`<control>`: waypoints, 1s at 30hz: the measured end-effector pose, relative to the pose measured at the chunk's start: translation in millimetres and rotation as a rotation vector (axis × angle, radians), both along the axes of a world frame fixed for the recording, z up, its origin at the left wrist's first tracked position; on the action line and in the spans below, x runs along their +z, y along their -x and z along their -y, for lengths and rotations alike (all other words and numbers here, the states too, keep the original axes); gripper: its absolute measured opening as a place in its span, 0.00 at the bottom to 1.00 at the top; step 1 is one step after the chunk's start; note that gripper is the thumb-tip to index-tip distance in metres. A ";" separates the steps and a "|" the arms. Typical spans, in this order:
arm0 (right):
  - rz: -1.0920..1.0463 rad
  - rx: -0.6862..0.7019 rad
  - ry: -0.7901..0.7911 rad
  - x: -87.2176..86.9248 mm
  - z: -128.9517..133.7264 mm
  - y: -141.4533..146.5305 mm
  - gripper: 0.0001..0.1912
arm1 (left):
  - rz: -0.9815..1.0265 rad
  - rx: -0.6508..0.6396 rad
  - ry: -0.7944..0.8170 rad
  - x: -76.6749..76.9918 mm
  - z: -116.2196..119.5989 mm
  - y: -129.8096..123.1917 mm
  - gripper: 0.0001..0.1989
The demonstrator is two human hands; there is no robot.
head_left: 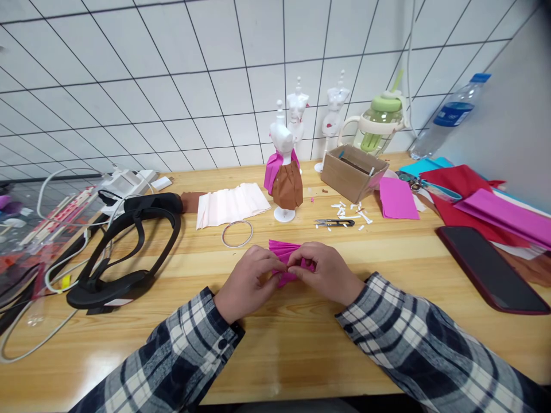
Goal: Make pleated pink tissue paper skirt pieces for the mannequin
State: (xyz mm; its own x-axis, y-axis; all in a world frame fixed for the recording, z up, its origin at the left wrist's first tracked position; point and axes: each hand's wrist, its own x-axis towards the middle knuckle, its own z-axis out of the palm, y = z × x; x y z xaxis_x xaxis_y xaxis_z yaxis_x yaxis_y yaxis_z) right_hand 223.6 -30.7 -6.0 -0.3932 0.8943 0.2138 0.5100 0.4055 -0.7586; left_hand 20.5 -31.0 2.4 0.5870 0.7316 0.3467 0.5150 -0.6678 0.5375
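Note:
Between my two hands is a piece of magenta pleated paper point(282, 250), its folds fanning out at the top. My left hand point(253, 278) pinches its near left side, and my right hand point(325, 269) pinches it from the right, the fingertips of both almost meeting. Part of the paper is hidden behind the fingers. Just beyond stands a small white dress form point(282, 137) wearing a brown pleated skirt point(287, 186) and a magenta drape point(272, 171). A thin ring-shaped bangle point(237, 234) lies to the left, and thread snips point(334, 222) rest to the right among white paper scraps.
Pale pleated paper point(232, 205) and a black head strap point(129, 252) with cables occupy the left. Two bare dress forms, a cardboard box point(350, 172), a green-lidded jug point(379, 123) and a water bottle point(451, 115) stand behind. Right: magenta sheets point(398, 198), a phone point(493, 269).

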 end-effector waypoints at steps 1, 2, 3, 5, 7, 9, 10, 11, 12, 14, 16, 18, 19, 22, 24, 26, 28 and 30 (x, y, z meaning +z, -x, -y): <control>0.014 0.011 0.002 -0.2 0.4 0.3 0.04 | -0.011 -0.018 -0.007 -0.1 0.1 -0.2 0.08; 0.025 0.026 0.003 -0.3 0.9 0.5 0.04 | -0.021 -0.035 -0.010 -0.1 0.2 -0.3 0.09; 0.032 0.045 0.005 -0.5 1.3 0.7 0.04 | -0.030 -0.052 -0.008 -0.3 0.3 -0.3 0.09; 0.050 0.091 0.004 -0.9 2.2 0.8 0.05 | -0.043 -0.078 -0.003 -0.6 0.5 -0.2 0.09; 0.080 0.130 -0.003 -1.4 3.1 0.5 0.05 | -0.052 -0.077 -0.002 -0.9 0.5 0.0 0.09; 0.115 0.151 -0.018 -1.6 3.9 0.0 0.06 | -0.057 -0.066 -0.003 -0.7 0.4 0.1 0.10; 0.127 0.155 -0.028 -1.6 4.3 -0.1 0.06 | -0.056 -0.060 0.000 -0.4 0.3 0.0 0.10; 0.135 0.157 -0.040 -1.5 4.7 -0.2 0.06 | -0.053 -0.054 0.005 -0.1 0.3 -0.1 0.10; 0.138 0.158 -0.051 -1.3 4.9 -0.2 0.06 | -0.047 -0.048 0.008 0.1 0.2 -0.2 0.09; 0.128 0.163 -0.060 -0.9 5.1 0.0 0.05 | -0.036 -0.039 0.010 0.1 -0.1 -0.3 0.09; 0.097 0.170 -0.049 -0.6 4.7 0.1 0.05 | -0.033 -0.027 0.003 -0.6 -0.6 -0.1 0.09; 0.058 0.180 -0.030 -0.8 3.8 -0.3 0.06 | -0.037 -0.016 -0.003 -1.6 -0.8 0.2 0.10; 0.041 0.184 -0.023 -1.2 3.3 -0.5 0.06 | -0.042 -0.010 -0.005 -2.0 -0.7 0.3 0.10; 0.002 0.197 -0.004 -2.7 2.3 -0.6 0.05 | -0.038 0.001 -0.005 -2.1 0.1 0.3 0.10; -0.034 0.205 0.011 -3.3 2.0 0.0 0.05 | -0.020 0.010 0.005 -1.8 0.6 0.6 0.08; -0.102 0.212 0.043 -3.2 1.5 0.2 0.05 | -0.017 0.036 0.025 -1.7 0.2 1.8 0.08; -0.197 0.186 0.106 -2.6 -0.1 -1.6 0.06 | -0.036 0.081 0.041 -2.0 -1.5 4.1 0.11; -0.281 0.142 0.174 -2.6 -3.6 -6.7 0.05 | -0.043 0.121 0.043 -2.2 -4.0 6.6 0.13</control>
State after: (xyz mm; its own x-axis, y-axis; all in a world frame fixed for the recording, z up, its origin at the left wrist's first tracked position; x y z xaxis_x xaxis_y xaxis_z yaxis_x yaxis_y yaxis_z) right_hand 230.3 -27.1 -8.5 -0.4634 0.8675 0.1807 0.2191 0.3097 -0.9252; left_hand 13.9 -27.0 0.2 0.5073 0.8116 0.2897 0.6132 -0.5761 0.5404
